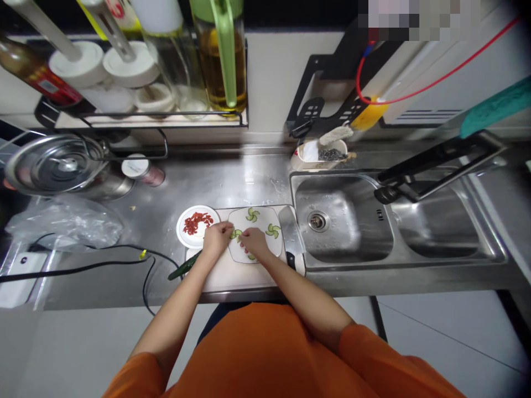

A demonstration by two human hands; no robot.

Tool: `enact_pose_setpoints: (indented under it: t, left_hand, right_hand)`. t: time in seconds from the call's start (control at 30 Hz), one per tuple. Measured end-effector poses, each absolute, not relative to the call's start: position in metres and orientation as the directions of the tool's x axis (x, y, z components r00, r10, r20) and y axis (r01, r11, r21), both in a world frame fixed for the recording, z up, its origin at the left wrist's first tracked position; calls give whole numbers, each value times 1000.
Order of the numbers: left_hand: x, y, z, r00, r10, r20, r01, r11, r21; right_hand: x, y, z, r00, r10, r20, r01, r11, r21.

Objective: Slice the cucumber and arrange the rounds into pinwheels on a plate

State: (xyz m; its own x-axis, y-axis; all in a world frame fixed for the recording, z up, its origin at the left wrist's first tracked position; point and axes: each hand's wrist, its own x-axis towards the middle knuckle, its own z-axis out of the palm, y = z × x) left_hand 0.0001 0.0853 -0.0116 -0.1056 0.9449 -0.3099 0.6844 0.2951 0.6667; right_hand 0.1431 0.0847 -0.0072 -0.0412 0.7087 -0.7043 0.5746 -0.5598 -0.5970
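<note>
A white squarish plate (257,220) rests on a cutting board (224,279). Thin green cucumber slices (272,230) lie on it in pinwheel clusters. Over the plate's left edge is my left hand (216,241), fingers pinched together; anything between them is too small to name. My right hand (255,243) is closed above the plate, fingertips at the middle-left cluster, and partly covers a lower one. Whether it grips a slice cannot be made out. Left of my left hand is a small white dish (181,231) of red dried goji berries (194,223). A dark green cucumber piece (182,269) lies by my left forearm.
A cleaver (291,232) lies along the board's right edge, beside the double sink (344,221). At left are a lidded steel pot (62,166), a jar (143,169), a plastic bag (62,221) and black cables (83,268). A bottle rack (166,119) hangs above.
</note>
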Motion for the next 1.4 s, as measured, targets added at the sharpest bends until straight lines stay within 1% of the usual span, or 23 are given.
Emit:
enact_pose_setpoints:
  t: [0.17,0.33,0.47,0.57,0.73,0.9,1.13,1.23,1.33,1.4]
  left_hand:
    - [1,85,-12,-58,966,-251,729,212,651]
    - [1,86,-11,-13,975,-222,759,154,633]
    - [3,87,-7,42,981,-192,781,88,618]
    - [5,87,-5,56,980,-190,793,72,605]
    - [6,86,-7,35,976,-214,806,99,583]
    - [6,84,-10,20,979,-204,810,103,578]
    - [0,80,-2,-35,987,-156,794,122,596]
    - [-8,75,7,-66,991,-118,800,123,587]
    - [-25,66,17,-115,989,-94,818,147,555]
    - [-40,58,21,-176,981,-87,841,195,505]
  right_hand:
    - [142,84,-6,-27,728,-685,611,-531,-587]
    - [140,84,-9,-12,783,-622,715,-428,-552]
    - [140,83,-11,-6,808,-589,757,-381,-531]
    - [140,82,-11,-12,825,-565,782,-344,-520]
    - [139,81,-11,-14,838,-545,799,-318,-510]
    - [140,79,-13,-22,851,-525,803,-298,-515]
    - [146,76,-8,-26,867,-498,797,-283,-534]
    - [151,68,2,-64,873,-483,796,-247,-552]
    - [163,55,12,-116,879,-463,800,-193,-568]
    - [175,44,18,-141,891,-431,809,-147,-569]
